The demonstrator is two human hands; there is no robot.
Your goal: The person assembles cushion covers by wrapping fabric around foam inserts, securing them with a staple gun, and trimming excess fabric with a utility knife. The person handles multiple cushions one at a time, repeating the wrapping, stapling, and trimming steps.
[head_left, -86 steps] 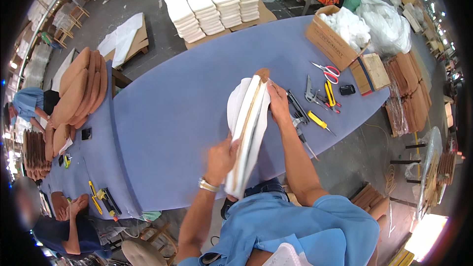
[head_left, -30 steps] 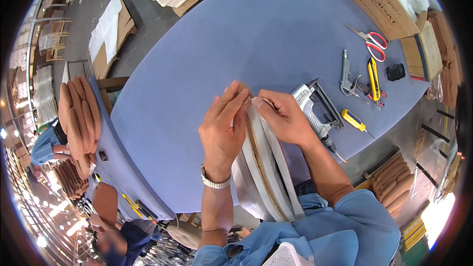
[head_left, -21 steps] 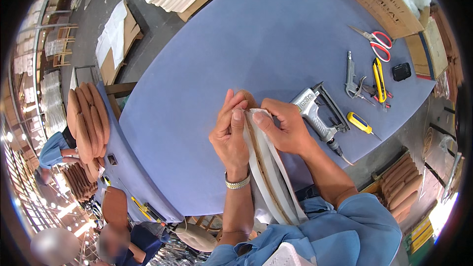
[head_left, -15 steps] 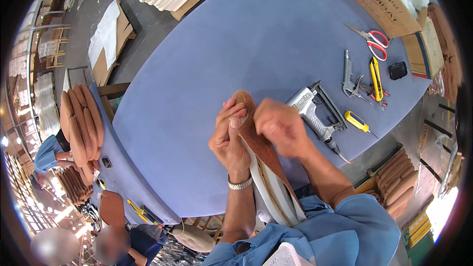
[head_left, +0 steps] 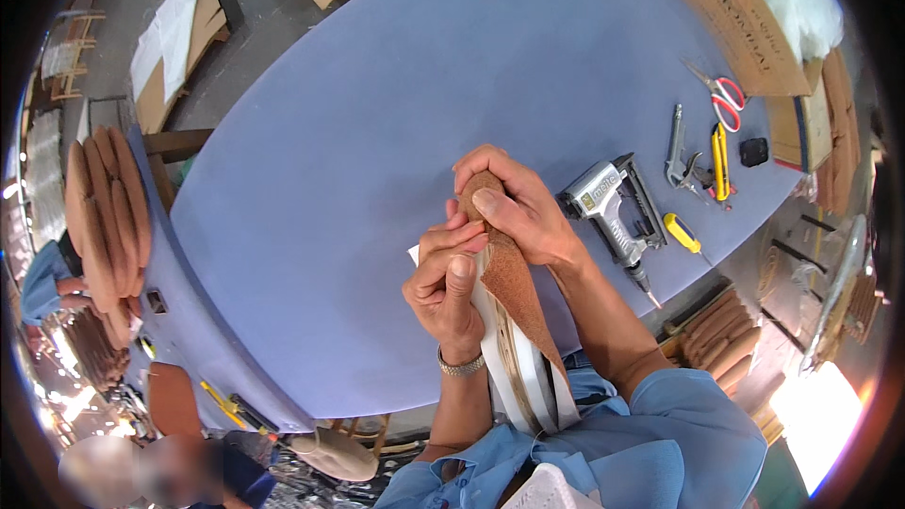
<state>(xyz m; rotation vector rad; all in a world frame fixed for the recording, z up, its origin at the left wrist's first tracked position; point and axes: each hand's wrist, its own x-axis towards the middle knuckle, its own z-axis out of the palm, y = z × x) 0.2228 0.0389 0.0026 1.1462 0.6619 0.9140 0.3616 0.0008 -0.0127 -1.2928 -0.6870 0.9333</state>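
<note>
A padded panel (head_left: 510, 358) stands on edge between my body and the blue table, showing a wood-coloured strip between white layers. Brown textured upholstery fabric (head_left: 517, 287) runs along its right side and folds over the far end. My right hand (head_left: 521, 207) closes round that far end, its thumb pressing on the fabric. Just left of it, my left hand (head_left: 445, 287), with a metal watch at the wrist, has curled fingers pinching the fabric and the panel's edge. The fingertips partly hide the fold. To the right of my hands lies a grey staple gun (head_left: 608, 203).
On the blue table (head_left: 330, 179) lie a yellow screwdriver (head_left: 682, 232), a yellow cutter (head_left: 720, 160), an air blow gun (head_left: 677, 146) and red-handled scissors (head_left: 726, 106). A cardboard box (head_left: 735, 19) is at far right. Brown cushions (head_left: 104, 217) are stacked at left, near other people.
My right hand, blurred and raised beside the fabric before, now clasps the far end with its thumb on top. My left hand has shifted slightly down the edge. The whole view has turned a little.
</note>
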